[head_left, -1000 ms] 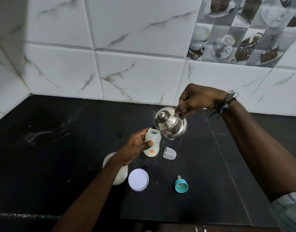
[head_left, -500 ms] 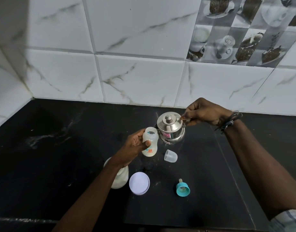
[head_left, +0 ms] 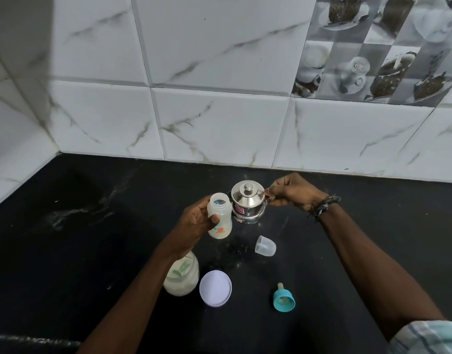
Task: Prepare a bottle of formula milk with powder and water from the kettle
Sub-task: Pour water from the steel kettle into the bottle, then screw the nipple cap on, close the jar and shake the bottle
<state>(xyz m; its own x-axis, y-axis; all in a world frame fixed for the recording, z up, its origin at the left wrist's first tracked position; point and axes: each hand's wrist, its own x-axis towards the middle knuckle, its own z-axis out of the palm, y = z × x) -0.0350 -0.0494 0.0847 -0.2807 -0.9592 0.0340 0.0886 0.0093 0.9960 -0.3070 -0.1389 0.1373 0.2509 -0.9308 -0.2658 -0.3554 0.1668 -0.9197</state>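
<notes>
Bottle (head_left: 219, 217) sits open-mouthed in the left hand (head_left: 197, 221), fingers wrapped round its frosted plastic body, thumb across the front, pale milky contents at its bottom. Just right of it, touching or nearly so, stands the kettle (head_left: 247, 203): small, round, polished steel, knobbed lid on, upright on or just above the black counter (head_left: 92, 226). The right hand (head_left: 291, 194) pinches its handle.

Pouring looks finished or paused. To do this step well, judge the water level through the translucent wall, set the kettle flat and clear of the bottle, then fit the teat (head_left: 284, 298), which lies near-right on its teal ring. A clear domed cap (head_left: 265, 246) lies between. Near-left are the powder jar (head_left: 181, 278), open, and its flat white lid (head_left: 215, 288).
</notes>
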